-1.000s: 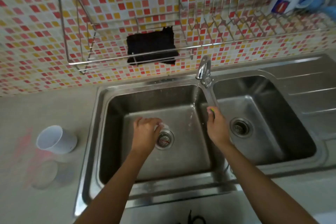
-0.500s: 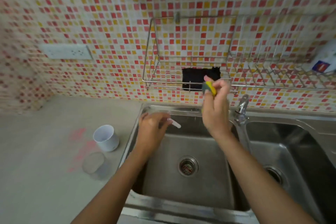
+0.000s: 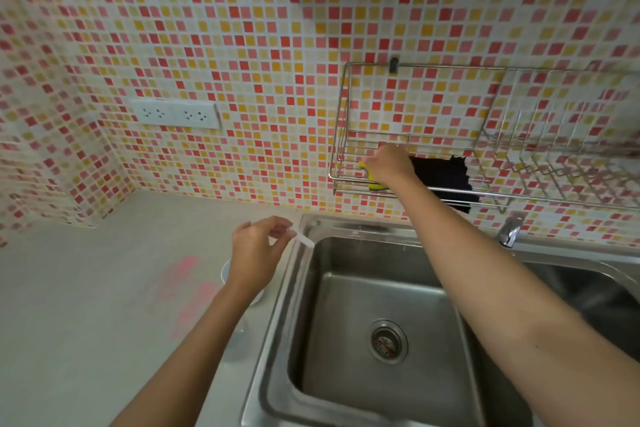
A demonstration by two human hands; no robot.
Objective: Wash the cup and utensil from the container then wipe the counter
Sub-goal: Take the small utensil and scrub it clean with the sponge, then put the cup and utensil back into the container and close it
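- The white utensil [image 3: 304, 240] is pinched in the left hand [image 3: 258, 253], over the desk [image 3: 86, 305] edge beside the sink [image 3: 346, 322].
- The white cup [image 3: 224, 274] stands on the desk, mostly hidden under that wrist.
- The right hand [image 3: 389, 165] grips a yellow sponge [image 3: 374, 184] inside the wall rack [image 3: 341, 135].

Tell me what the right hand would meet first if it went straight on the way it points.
Likely the back of the wire rack, then the tiled wall: the right hand, gripping the yellow sponge, reaches into that rack. Depth unclear.
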